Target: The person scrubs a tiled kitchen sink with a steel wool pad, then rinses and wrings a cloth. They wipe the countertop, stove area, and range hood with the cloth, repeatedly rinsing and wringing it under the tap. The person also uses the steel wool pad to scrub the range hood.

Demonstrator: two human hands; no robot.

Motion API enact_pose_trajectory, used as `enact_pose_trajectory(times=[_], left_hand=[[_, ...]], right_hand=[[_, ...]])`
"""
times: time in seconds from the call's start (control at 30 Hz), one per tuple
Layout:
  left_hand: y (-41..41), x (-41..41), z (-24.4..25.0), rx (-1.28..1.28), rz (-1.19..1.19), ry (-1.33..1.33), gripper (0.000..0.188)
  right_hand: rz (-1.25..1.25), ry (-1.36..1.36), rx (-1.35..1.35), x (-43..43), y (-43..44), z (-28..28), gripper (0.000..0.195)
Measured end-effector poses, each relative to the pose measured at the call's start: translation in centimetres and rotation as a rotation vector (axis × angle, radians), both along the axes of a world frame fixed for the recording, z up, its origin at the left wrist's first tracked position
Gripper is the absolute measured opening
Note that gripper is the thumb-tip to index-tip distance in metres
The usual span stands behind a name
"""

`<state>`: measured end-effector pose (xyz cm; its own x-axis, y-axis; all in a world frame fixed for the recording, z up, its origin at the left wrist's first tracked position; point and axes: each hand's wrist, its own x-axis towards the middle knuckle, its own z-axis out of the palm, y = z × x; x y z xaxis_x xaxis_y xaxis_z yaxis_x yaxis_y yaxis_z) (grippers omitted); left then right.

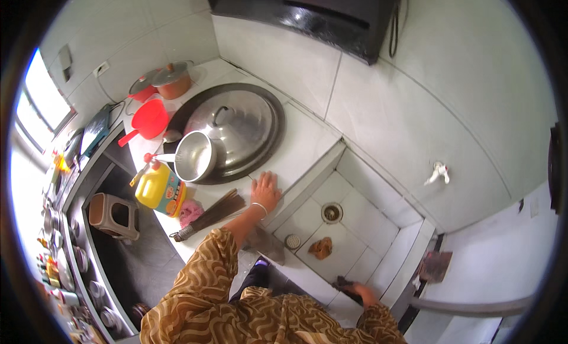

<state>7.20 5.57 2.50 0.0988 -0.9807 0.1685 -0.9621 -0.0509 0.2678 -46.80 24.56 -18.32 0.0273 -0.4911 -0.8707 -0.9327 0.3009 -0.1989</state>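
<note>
My left hand (265, 189), with a bangle on the wrist, rests palm down on the white tiled counter (306, 131) beside the sink's edge and holds nothing. My right hand (366, 294) reaches low into the white tiled sink (381, 237) at its near right corner. It grips a dark object (348, 286), partly hidden, perhaps a scrubber or cloth. On the sink floor lie a crumpled brown rag (321, 248), a round perforated drain cover (293, 242) and the uncovered drain hole (332, 213). A bundled-twig wok brush (213, 215) lies left of my left forearm.
A large wok lid (239, 126) covers the built-in wok. A metal saucepan (194, 157) overlaps its rim beside a yellow jug (160, 188) and pink cloth (191, 213). Behind are a red dipper (151, 117) and lidded pots (172, 82). A tap (438, 171) juts from the wall.
</note>
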Motion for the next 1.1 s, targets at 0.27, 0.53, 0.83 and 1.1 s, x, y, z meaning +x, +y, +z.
enact_pose_trajectory(times=[0.27,0.53,0.83,1.1], left_hand=[[5.7,0.6,3.0,0.122,-0.079,0.296,0.054],[10.8,1.6,7.6,0.015,-0.067,0.505,0.047],[17.3,12.2,10.1,-0.115,0.047,0.441,0.034],[19.3,21.5,16.5,-0.56,0.272,0.339,0.032]], right_hand=[[-0.225,-0.391,0.179,2.7,-1.3,10.0,0.073],[0.517,-1.16,-0.47,-4.9,-5.0,13.1,0.07],[-0.704,-0.279,-0.433,10.1,-8.0,14.0,0.058],[-0.64,-0.986,-0.25,24.0,-15.9,27.1,0.076]])
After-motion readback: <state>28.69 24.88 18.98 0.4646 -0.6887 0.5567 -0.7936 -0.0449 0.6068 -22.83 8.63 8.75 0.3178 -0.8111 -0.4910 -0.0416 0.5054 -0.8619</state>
